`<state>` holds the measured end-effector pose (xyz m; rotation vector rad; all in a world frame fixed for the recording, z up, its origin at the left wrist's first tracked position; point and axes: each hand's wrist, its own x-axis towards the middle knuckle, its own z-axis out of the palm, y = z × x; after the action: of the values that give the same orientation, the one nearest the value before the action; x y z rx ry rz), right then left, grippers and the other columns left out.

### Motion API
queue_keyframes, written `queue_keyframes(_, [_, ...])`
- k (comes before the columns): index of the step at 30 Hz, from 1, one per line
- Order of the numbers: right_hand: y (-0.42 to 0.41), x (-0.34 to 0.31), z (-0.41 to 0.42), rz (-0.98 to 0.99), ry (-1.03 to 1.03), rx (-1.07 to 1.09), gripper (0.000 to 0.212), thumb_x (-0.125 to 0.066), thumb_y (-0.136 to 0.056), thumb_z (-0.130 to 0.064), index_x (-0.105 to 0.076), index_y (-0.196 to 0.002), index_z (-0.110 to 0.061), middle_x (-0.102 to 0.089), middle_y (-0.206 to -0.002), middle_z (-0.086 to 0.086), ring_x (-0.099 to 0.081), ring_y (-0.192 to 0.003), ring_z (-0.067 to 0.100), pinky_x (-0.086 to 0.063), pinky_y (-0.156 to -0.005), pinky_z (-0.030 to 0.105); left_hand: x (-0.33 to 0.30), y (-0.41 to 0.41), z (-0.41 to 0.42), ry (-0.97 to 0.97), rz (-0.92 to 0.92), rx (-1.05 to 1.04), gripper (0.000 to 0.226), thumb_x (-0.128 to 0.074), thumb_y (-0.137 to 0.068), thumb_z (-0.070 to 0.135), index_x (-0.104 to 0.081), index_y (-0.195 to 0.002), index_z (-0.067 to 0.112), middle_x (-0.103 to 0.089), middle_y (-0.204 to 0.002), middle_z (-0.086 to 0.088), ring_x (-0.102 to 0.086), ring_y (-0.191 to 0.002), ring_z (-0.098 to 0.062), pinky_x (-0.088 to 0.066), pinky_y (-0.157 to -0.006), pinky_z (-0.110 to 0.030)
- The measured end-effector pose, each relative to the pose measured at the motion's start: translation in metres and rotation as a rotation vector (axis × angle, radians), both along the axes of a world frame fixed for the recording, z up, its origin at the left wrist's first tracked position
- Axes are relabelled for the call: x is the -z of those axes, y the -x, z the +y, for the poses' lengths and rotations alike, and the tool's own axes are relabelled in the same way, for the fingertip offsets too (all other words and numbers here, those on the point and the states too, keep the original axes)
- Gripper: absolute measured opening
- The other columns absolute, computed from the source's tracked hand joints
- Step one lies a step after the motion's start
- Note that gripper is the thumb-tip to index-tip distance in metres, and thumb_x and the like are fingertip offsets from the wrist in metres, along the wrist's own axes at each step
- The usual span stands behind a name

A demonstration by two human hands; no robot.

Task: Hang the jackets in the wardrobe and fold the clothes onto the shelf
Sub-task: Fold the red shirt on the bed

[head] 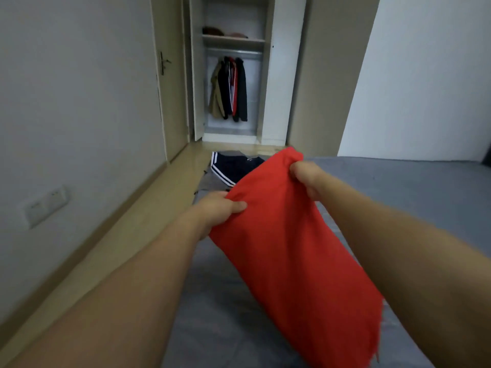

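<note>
A red garment (289, 251) hangs stretched between both my hands above the grey bed (414, 187). My left hand (221, 208) grips its near upper edge, thumb on top. My right hand (305, 176) grips the far upper corner. Beyond it, a navy garment with white stripes (233, 168) lies on a grey piece of clothing (212, 179) at the bed's far end. The open wardrobe (233, 75) stands ahead with several jackets (229, 88) hanging on its rail. Folded clothes (223, 33) rest on its upper shelf.
A narrow strip of beige floor (148, 213) runs between the bed and the left wall. A closed door with a handle (164, 63) is left of the wardrobe. A wall socket panel (46, 205) sits low on the left wall.
</note>
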<state>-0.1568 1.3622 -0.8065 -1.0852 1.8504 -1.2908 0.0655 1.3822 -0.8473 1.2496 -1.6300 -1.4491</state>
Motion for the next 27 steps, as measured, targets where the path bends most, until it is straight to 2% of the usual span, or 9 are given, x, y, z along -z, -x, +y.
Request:
queue_keyframes(5, [-0.014, -0.129, 0.021, -0.283, 0.256, 0.052, 0.025, -0.032, -0.080, 0.004, -0.041, -0.064, -0.014, -0.040, -0.058, 0.000, -0.035, -0.049, 0.018, -0.026, -0.046, 0.023, -0.151, -0.008, 0.011, 0.339, -0.044, -0.062, 0.010, -0.068, -0.091, 0.016, -0.069, -0.101, 0.015, -0.071, -0.081, -0.001, -0.068, -0.064, -0.012, -0.055, -0.059, -0.023])
queue_keyframes(9, [-0.002, -0.173, 0.060, -0.575, 0.515, 0.004, 0.024, -0.027, -0.065, 0.002, -0.027, -0.059, -0.021, -0.034, -0.055, -0.005, -0.030, -0.045, 0.016, -0.027, -0.048, 0.018, -0.216, 0.007, 0.058, 0.487, -0.170, 0.039, 0.005, -0.068, -0.090, 0.020, -0.070, -0.094, 0.019, -0.074, -0.092, -0.007, -0.073, -0.083, -0.023, -0.059, -0.079, -0.035])
queue_keyframes(12, [0.018, -0.156, 0.098, -0.779, 0.697, -0.024, 0.022, -0.029, -0.061, -0.001, -0.031, -0.061, -0.023, -0.042, -0.058, -0.006, -0.039, -0.049, 0.016, -0.036, -0.051, 0.018, -0.218, 0.031, 0.095, 0.537, -0.300, 0.117, 0.012, -0.068, -0.090, 0.024, -0.072, -0.099, 0.017, -0.075, -0.092, -0.007, -0.072, -0.084, -0.024, -0.058, -0.081, -0.035])
queue_keyframes(16, [0.057, -0.063, 0.158, -0.978, 0.750, 0.067, 0.025, -0.035, -0.058, -0.005, -0.052, -0.050, -0.022, -0.056, -0.053, -0.009, -0.053, -0.044, 0.012, -0.045, -0.049, 0.016, -0.154, 0.076, 0.144, 0.448, -0.423, 0.259, 0.008, -0.068, -0.087, 0.027, -0.073, -0.093, 0.024, -0.075, -0.086, -0.001, -0.072, -0.076, -0.018, -0.056, -0.072, -0.029])
queue_keyframes(20, [0.101, 0.083, 0.235, -0.976, 0.568, 0.286, 0.020, -0.035, -0.054, -0.010, -0.049, -0.044, -0.021, -0.056, -0.055, -0.005, -0.051, -0.059, 0.017, -0.043, -0.061, 0.027, -0.012, 0.128, 0.206, 0.065, -0.465, 0.484, 0.016, -0.067, -0.090, 0.021, -0.071, -0.105, 0.017, -0.073, -0.087, 0.000, -0.068, -0.074, -0.018, -0.055, -0.075, -0.033])
queue_keyframes(22, [0.114, 0.152, 0.276, -1.015, 0.455, 0.344, 0.022, -0.037, -0.072, -0.010, -0.045, -0.052, -0.018, -0.051, -0.060, 0.001, -0.053, -0.049, 0.015, -0.042, -0.061, 0.028, 0.057, 0.146, 0.240, -0.106, -0.523, 0.592, 0.019, -0.065, -0.092, 0.020, -0.068, -0.110, 0.015, -0.070, -0.094, -0.004, -0.065, -0.083, -0.022, -0.053, -0.085, -0.039])
queue_keyframes(24, [0.121, 0.195, 0.301, -1.080, 0.409, 0.374, 0.038, -0.036, -0.095, -0.025, -0.053, -0.062, -0.015, -0.056, -0.061, 0.004, -0.059, -0.048, 0.013, -0.047, -0.064, 0.027, 0.103, 0.157, 0.266, -0.183, -0.578, 0.657, 0.024, -0.066, -0.091, 0.019, -0.067, -0.113, 0.009, -0.067, -0.097, -0.009, -0.061, -0.085, -0.025, -0.051, -0.088, -0.044])
queue_keyframes(26, [0.126, 0.208, 0.305, -1.065, 0.369, 0.385, 0.054, -0.031, -0.102, -0.033, -0.060, -0.062, -0.013, -0.059, -0.055, 0.002, -0.061, -0.047, 0.012, -0.049, -0.055, 0.019, 0.120, 0.161, 0.276, -0.210, -0.564, 0.665, 0.017, -0.067, -0.090, 0.018, -0.067, -0.106, 0.012, -0.065, -0.093, -0.009, -0.059, -0.081, -0.024, -0.050, -0.083, -0.040])
queue_keyframes(27, [0.127, 0.206, 0.299, -1.004, 0.324, 0.377, 0.052, -0.030, -0.102, -0.029, -0.056, -0.061, -0.013, -0.058, -0.051, 0.001, -0.059, -0.044, 0.012, -0.047, -0.048, 0.017, 0.120, 0.161, 0.274, -0.219, -0.536, 0.652, 0.012, -0.067, -0.090, 0.018, -0.068, -0.102, 0.015, -0.066, -0.092, -0.009, -0.060, -0.080, -0.024, -0.050, -0.081, -0.039])
